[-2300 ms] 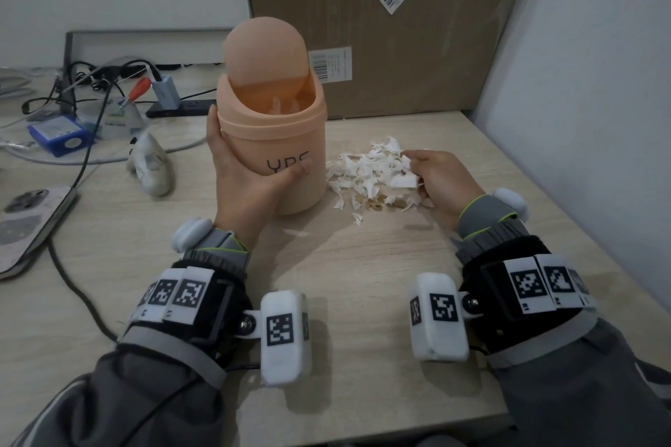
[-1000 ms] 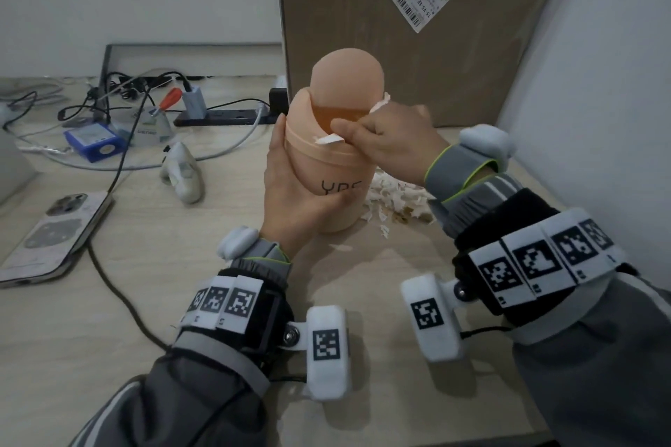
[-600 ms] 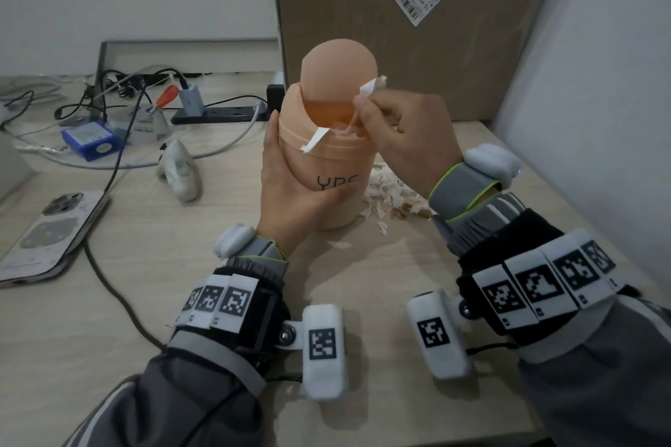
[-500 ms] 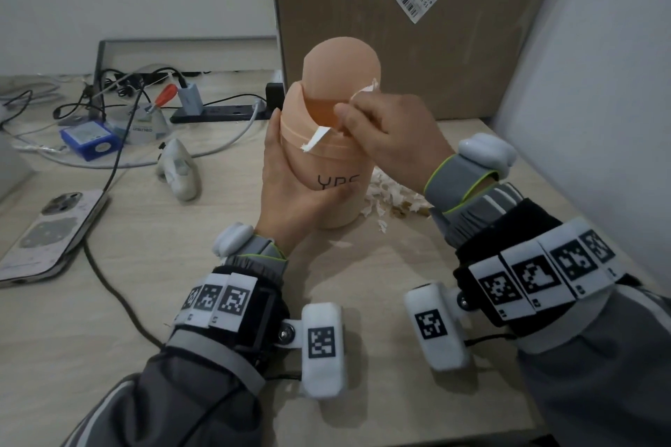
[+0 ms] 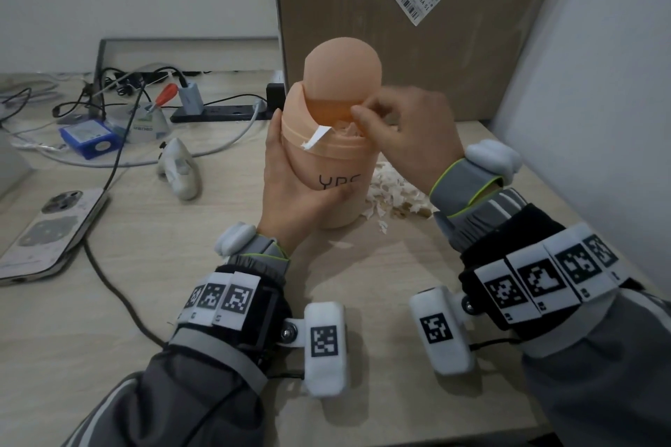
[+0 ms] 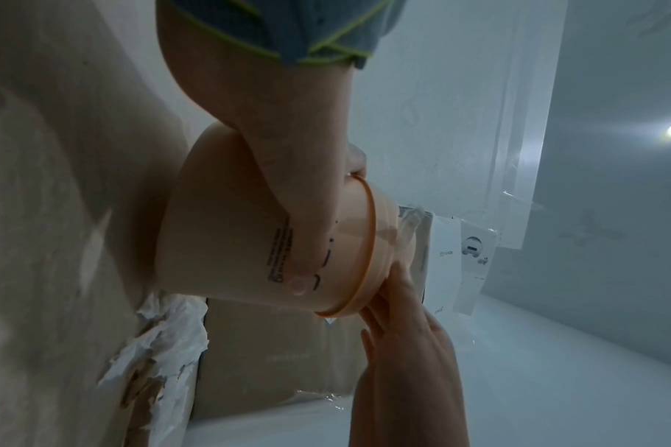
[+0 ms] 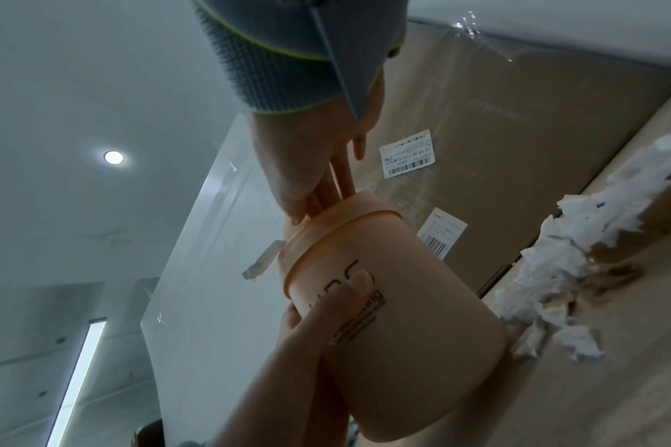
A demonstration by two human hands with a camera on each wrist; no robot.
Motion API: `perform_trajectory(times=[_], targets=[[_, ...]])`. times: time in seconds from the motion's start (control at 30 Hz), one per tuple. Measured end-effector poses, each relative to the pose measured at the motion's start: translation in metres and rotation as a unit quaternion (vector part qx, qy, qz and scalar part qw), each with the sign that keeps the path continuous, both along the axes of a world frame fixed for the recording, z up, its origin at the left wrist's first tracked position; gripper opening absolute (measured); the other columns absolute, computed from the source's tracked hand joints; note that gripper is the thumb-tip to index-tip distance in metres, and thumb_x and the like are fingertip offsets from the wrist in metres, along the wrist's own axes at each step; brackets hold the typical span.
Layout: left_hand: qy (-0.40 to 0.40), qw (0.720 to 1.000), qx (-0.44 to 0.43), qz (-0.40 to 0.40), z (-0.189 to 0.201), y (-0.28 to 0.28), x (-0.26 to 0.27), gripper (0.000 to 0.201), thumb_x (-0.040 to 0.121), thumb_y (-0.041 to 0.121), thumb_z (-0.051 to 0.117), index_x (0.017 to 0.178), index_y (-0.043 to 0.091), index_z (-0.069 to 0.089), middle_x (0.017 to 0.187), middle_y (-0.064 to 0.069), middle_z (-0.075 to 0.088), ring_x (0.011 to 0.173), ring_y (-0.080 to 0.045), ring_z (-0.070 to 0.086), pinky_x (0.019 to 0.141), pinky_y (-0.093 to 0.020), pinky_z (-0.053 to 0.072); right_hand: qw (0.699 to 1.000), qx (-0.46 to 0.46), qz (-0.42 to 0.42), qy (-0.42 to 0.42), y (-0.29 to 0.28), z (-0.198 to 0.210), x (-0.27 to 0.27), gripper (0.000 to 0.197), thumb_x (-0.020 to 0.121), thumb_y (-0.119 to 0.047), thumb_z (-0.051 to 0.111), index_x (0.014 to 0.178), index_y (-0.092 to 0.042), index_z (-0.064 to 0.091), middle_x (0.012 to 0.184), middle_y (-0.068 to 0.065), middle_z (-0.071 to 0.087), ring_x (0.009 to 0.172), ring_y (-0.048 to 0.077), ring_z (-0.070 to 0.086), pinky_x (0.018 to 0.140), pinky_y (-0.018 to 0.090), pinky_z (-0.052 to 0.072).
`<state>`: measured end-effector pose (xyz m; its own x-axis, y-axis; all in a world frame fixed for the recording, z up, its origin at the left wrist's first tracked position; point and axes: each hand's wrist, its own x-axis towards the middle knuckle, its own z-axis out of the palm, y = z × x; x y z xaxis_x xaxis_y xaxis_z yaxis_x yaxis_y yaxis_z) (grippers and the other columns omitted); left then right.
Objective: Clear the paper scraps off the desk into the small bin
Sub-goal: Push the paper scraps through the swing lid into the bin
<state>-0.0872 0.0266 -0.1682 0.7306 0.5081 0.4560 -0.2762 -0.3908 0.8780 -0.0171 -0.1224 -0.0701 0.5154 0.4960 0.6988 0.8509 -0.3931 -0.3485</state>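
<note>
A small peach bin (image 5: 337,163) with a domed swing lid stands upright mid-desk. My left hand (image 5: 290,189) grips its side, thumb across the printed front. My right hand (image 5: 363,111) is at the bin's mouth, its fingers straight against the lid opening in the right wrist view (image 7: 318,199). Crumpled white scraps sit in the mouth. One white strip (image 5: 316,136) hangs over the rim's outside. A pile of torn paper scraps (image 5: 395,189) lies on the desk just right of the bin, partly hidden by my right wrist.
A big cardboard box (image 5: 417,29) stands right behind the bin and a wall (image 5: 599,83) closes the right side. To the left lie a phone (image 5: 51,225), a black cable (image 5: 120,298), a white device (image 5: 178,170), a power strip (image 5: 218,112) and a blue box (image 5: 89,138).
My right hand picked scraps from the pile and carried them up to the bin's mouth. Since half a second ago its fingers have straightened and scraps now sit in the opening. The left hand keeps its grip.
</note>
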Motion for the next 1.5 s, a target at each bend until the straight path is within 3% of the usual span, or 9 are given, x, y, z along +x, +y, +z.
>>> perform_trajectory(times=[0.17, 0.4, 0.67, 0.83, 0.97, 1.07, 1.2, 1.3, 1.5], targets=[[-0.006, 1.000, -0.001, 0.001, -0.001, 0.001, 0.001, 0.130, 0.053, 0.044, 0.093, 0.154, 0.039, 0.011, 0.155, 0.006, 0.036, 0.141, -0.013, 0.043, 0.113, -0.046, 0.042, 0.986, -0.164, -0.018, 0.025, 0.009, -0.004, -0.011, 0.056, 0.096, -0.050, 0.021, 0.064, -0.024, 0.059, 0.069, -0.008, 0.060, 0.088, 0.013, 0.055, 0.109, 0.044, 0.015], [0.003, 1.000, -0.004, 0.005, 0.001, -0.001, 0.001, 0.129, 0.053, 0.049, 0.093, 0.153, 0.043, 0.011, 0.153, 0.007, 0.041, 0.139, -0.011, 0.046, 0.112, -0.045, 0.043, 0.992, -0.009, 0.123, -0.026, 0.011, 0.003, -0.022, 0.027, 0.082, -0.032, 0.060, 0.102, -0.014, 0.064, 0.087, -0.010, 0.055, 0.076, 0.009, 0.051, 0.073, 0.031, 0.045], [0.001, 1.000, 0.005, -0.001, 0.003, -0.003, -0.002, 0.132, 0.053, 0.043, 0.090, 0.157, 0.031, 0.009, 0.156, 0.003, 0.034, 0.142, -0.014, 0.041, 0.114, -0.046, 0.040, 0.989, 0.111, 0.093, -0.041, 0.015, 0.003, -0.008, 0.008, 0.077, -0.009, 0.066, 0.079, -0.010, 0.074, 0.074, -0.011, 0.061, 0.065, -0.003, 0.047, 0.063, 0.003, 0.035], [-0.002, 1.000, 0.009, -0.013, 0.005, -0.004, -0.004, 0.132, 0.053, 0.042, 0.089, 0.157, 0.031, 0.008, 0.156, 0.005, 0.033, 0.142, -0.012, 0.040, 0.115, -0.047, 0.039, 0.998, -0.052, 0.035, -0.016, 0.006, 0.005, -0.003, 0.030, 0.081, -0.017, 0.051, 0.099, -0.017, 0.075, 0.098, 0.002, 0.075, 0.093, 0.022, 0.067, 0.089, 0.032, 0.047], [-0.003, 1.000, 0.014, -0.017, 0.006, -0.006, -0.005, 0.129, 0.054, 0.041, 0.089, 0.156, 0.033, 0.010, 0.154, 0.008, 0.034, 0.141, -0.010, 0.041, 0.115, -0.047, 0.040, 0.969, -0.204, 0.045, 0.133, 0.001, 0.010, -0.004, 0.041, 0.095, -0.035, 0.027, 0.118, -0.033, 0.060, 0.131, -0.005, 0.059, 0.131, 0.019, 0.040, 0.117, 0.047, 0.004], [-0.003, 1.000, 0.006, -0.023, 0.007, -0.007, -0.005, 0.129, 0.055, 0.038, 0.090, 0.157, 0.029, 0.010, 0.154, 0.006, 0.034, 0.140, -0.011, 0.042, 0.115, -0.046, 0.040, 0.966, -0.187, 0.081, 0.160, -0.004, 0.007, -0.002, 0.060, 0.092, -0.053, 0.013, 0.115, -0.033, 0.065, 0.128, -0.007, 0.060, 0.130, 0.011, 0.040, 0.117, 0.042, 0.006], [-0.010, 1.000, -0.016, -0.015, 0.007, -0.006, -0.005, 0.132, 0.055, 0.031, 0.092, 0.158, 0.023, 0.008, 0.156, 0.002, 0.034, 0.140, -0.012, 0.042, 0.115, -0.045, 0.041, 0.949, 0.080, 0.168, 0.253, -0.019, 0.001, -0.002, 0.054, 0.100, -0.039, 0.021, 0.114, -0.016, 0.068, 0.106, -0.003, 0.071, 0.105, -0.002, 0.062, 0.092, 0.006, 0.038], [-0.012, 0.999, -0.032, -0.005, 0.007, -0.005, -0.005, 0.132, 0.057, 0.027, 0.092, 0.158, 0.025, 0.006, 0.155, 0.005, 0.035, 0.139, -0.009, 0.043, 0.115, -0.043, 0.042, 0.934, 0.215, 0.109, 0.262, -0.037, -0.003, 0.013, 0.057, 0.100, -0.038, 0.020, 0.098, -0.017, 0.073, 0.089, -0.004, 0.075, 0.098, 0.004, 0.067, 0.097, 0.018, 0.041], [-0.025, 0.998, -0.061, 0.022, 0.008, -0.003, -0.007, 0.134, 0.054, 0.039, 0.090, 0.157, 0.030, 0.006, 0.154, 0.008, 0.036, 0.136, -0.006, 0.044, 0.113, -0.043, 0.044, 0.890, 0.180, -0.090, 0.410, -0.082, -0.025, 0.054, 0.049, 0.097, -0.042, 0.030, 0.083, -0.015, 0.069, 0.067, 0.003, 0.070, 0.052, 0.012, 0.059, 0.048, 0.023, 0.036]])
